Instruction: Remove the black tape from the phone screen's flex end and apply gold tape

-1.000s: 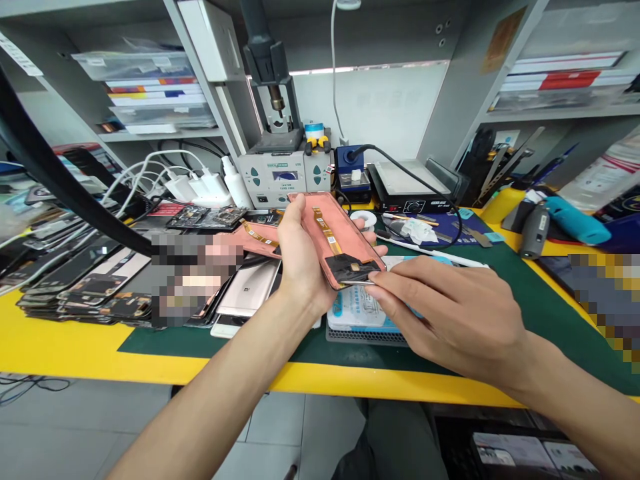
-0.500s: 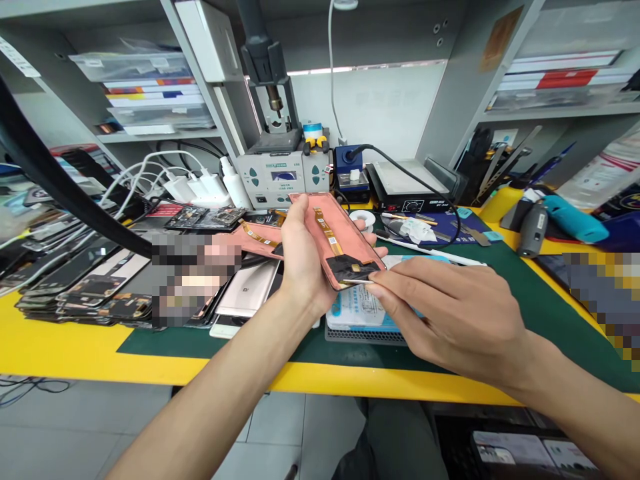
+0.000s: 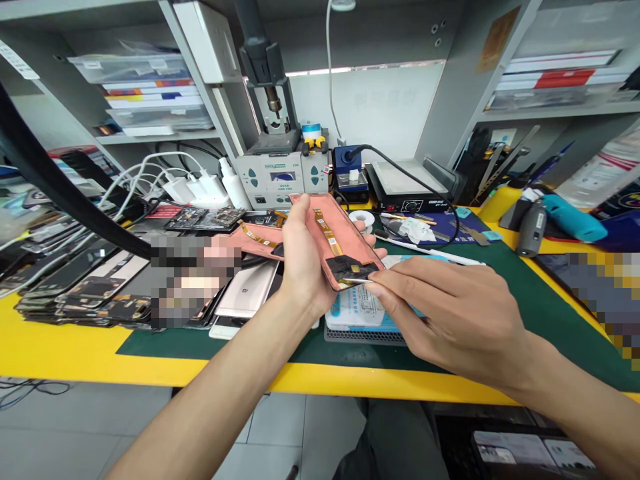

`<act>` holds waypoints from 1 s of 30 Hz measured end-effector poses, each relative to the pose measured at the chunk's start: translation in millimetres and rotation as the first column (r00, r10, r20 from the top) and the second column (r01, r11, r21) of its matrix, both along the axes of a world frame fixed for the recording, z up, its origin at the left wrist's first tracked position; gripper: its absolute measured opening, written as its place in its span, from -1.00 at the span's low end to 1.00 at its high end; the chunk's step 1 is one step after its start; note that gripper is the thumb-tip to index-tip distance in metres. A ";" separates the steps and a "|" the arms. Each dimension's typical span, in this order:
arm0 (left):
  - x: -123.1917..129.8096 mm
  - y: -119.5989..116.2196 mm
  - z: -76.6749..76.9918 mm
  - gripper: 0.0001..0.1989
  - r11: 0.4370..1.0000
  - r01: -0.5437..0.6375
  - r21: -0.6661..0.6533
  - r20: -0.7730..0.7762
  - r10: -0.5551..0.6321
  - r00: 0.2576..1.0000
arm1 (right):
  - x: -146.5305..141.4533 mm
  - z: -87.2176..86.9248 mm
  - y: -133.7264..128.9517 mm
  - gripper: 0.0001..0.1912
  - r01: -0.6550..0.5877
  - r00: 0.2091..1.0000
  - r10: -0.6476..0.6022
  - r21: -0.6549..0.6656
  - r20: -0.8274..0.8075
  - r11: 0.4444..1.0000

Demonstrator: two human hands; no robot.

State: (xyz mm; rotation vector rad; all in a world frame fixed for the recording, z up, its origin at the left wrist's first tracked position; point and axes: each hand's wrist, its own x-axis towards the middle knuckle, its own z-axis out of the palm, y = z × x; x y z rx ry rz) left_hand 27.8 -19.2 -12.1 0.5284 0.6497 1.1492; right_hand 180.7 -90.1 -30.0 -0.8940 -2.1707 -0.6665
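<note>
A pink phone screen panel (image 3: 336,230), with a gold flex cable and a black patch at its lower end, lies tilted in my left hand (image 3: 304,267), whose fingers wrap around it from below. My right hand (image 3: 450,313) pinches a thin metallic tool (image 3: 361,281) whose far end lies along the panel's lower edge, at the black patch. Behind my left thumb, a second pink panel (image 3: 255,240) rests over other phone parts. Below the held panel is a blue and white packet (image 3: 365,310) on the green mat (image 3: 170,347).
Stacked phone screens (image 3: 75,287) fill the left side, beside a pale gold phone (image 3: 247,290). A hot-air station (image 3: 275,180) and a heating plate (image 3: 413,190) stand behind. A black cable crosses the upper left. Tools and a cyan bottle (image 3: 575,219) are at right.
The thin tool's tip has shifted very slightly along the panel's lower edge. Both hands keep nearly the same position and hold.
</note>
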 end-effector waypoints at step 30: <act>0.8 0.1 -0.4 -0.49 1.000 0.023 0.009 0.010 -0.023 1.000 | -2.7 1.8 -0.3 -0.91 -0.007 0.999 0.006 -0.027 -0.044 1.000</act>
